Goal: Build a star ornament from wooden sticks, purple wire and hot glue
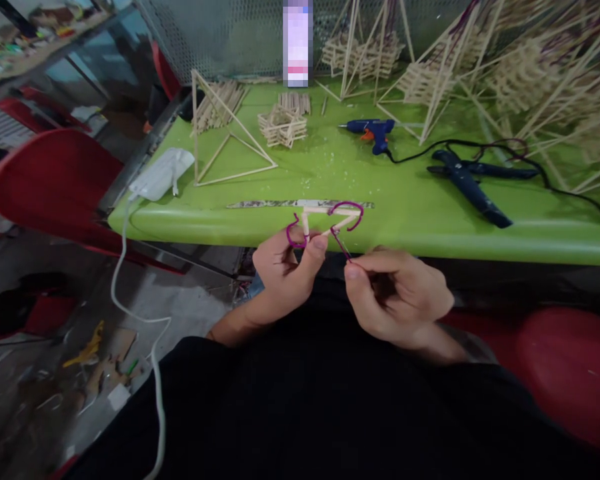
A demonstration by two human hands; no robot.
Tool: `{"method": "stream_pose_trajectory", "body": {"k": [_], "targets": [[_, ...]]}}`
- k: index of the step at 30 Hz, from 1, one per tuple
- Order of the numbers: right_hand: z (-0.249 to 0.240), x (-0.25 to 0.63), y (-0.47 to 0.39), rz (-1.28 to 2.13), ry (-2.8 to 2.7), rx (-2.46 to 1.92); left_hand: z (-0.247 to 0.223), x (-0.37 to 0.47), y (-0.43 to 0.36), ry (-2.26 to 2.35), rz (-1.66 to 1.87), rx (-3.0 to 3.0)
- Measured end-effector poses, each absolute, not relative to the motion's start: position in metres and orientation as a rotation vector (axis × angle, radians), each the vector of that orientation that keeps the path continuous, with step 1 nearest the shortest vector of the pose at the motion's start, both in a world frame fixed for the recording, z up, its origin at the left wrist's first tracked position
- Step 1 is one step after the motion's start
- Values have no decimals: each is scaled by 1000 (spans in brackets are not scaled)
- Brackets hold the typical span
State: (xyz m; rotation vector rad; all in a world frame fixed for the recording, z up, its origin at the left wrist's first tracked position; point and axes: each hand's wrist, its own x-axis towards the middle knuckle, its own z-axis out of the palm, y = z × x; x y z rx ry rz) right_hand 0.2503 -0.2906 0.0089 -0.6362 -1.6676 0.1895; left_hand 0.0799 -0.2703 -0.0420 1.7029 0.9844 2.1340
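Note:
Between finger and thumb, my left hand [293, 268] pinches a small triangle of pale wooden sticks [324, 211] just in front of the table edge. Purple cord [363, 215] loops around its corners, with a loose curl at the left and another at the upper right. My right hand [400, 290] grips the end of a purple strand, drawn out straight from the triangle's lower corner. Behind the triangle a long flat strip [260, 204] with a worn, speckled surface lies on the green table [325, 170].
A blue glue gun [373, 130], dark pliers [473, 180] and a white power strip [163, 173] lie on the table. A stick pyramid frame [237, 170], a small stacked-stick piece [283, 127] and stick bundles [220, 107] stand further back. Several finished-looking frames [530, 80] crowd the right.

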Motion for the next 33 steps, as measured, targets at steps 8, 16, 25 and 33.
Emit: {"method": "stream_pose_trajectory", "body": {"k": [8,16,25,33], "targets": [[4,254,-289,234,-1626,-678,-40,78,-273,997,2119,1679],[-11,254,-281,380,-1533,-724,-36,85,-284,1008,2013,1404],[-34,245,-266,497,-1427,-705,-29,81,-286,841,1720,1158],[-51,242,-249,663,-1428,-674,-16,83,-282,771,1583,1021]]}}
